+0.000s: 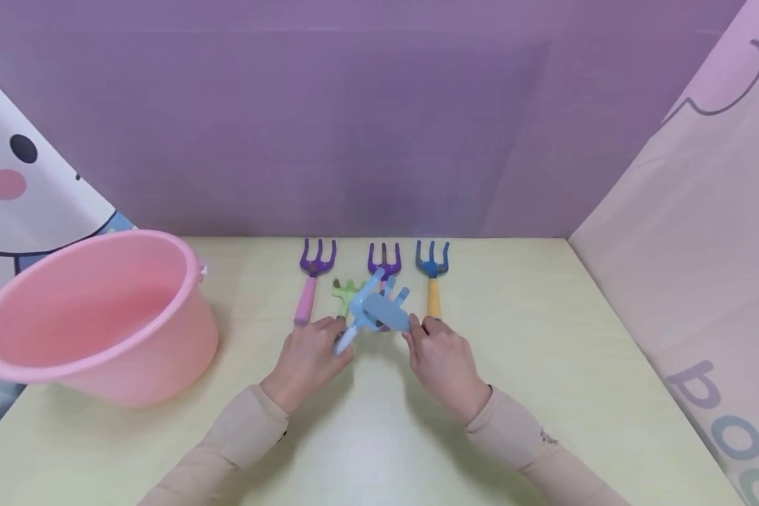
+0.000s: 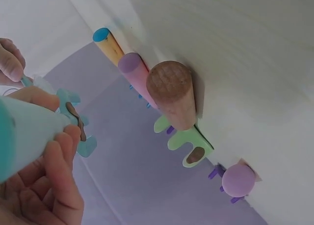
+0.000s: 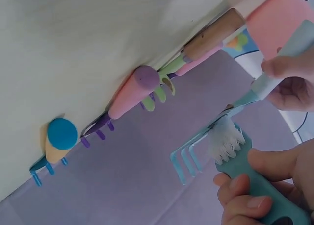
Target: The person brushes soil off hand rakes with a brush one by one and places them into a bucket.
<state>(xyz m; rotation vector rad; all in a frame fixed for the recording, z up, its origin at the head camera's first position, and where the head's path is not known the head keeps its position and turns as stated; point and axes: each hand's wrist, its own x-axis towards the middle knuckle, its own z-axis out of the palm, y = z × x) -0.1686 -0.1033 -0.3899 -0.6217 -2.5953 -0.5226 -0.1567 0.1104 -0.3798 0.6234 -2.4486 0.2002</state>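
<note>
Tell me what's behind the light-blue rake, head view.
Visible: parts of the middle purple fork and green fork. The rake and brush cover most of the former's handle.

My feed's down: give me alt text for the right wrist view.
The right hand holds a teal brush, its white bristles against a light-blue rake gripped by the left hand. Four more garden tools lie in a diagonal row on a pale tabletop; part of a pink bucket shows at upper right.
</note>
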